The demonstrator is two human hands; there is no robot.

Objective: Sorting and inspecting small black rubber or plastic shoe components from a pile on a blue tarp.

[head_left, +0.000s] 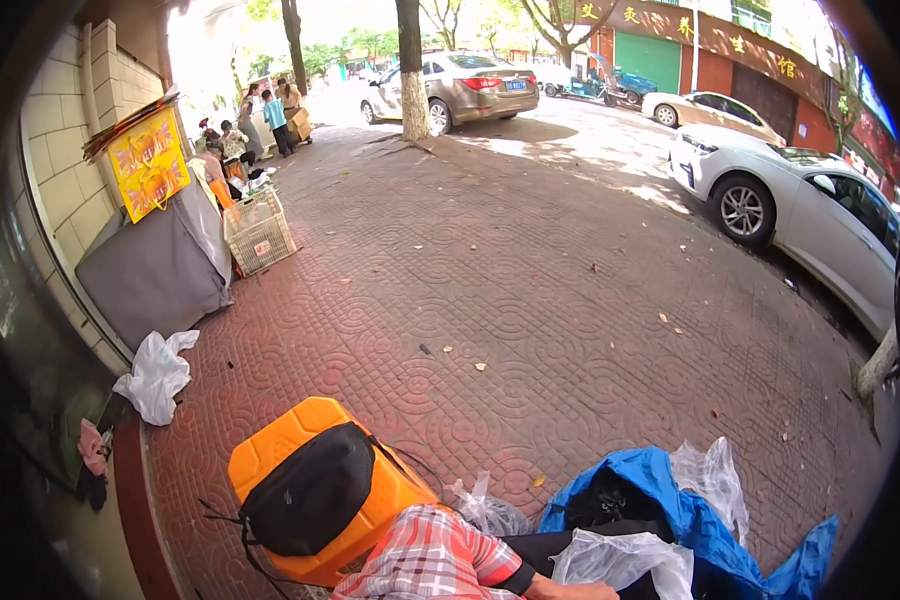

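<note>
My left hand (570, 590) reaches in from the lower edge, below a red plaid sleeve with a black cuff. It lies against a clear plastic bag (625, 562) on dark cloth; its fingers are mostly cut off by the frame, so their grip is unclear. Behind the hand, a blue plastic sack (625, 470) gapes open around black, shiny material (615, 500). More clear plastic film (715, 480) sticks out at the sack's right. Left of my arm sits an orange plastic seat-like object (290, 430) with a black pad (310, 490) and cords on top. My right hand is out of view.
Crumpled clear plastic (490, 508) lies between seat and sack. Along the left wall are a white bag (158, 375), a grey-covered stand (155, 260) and a beige crate (258, 232). People (275, 120) gather beyond. A white car (790, 190) is parked right; a tree (412, 70) stands ahead.
</note>
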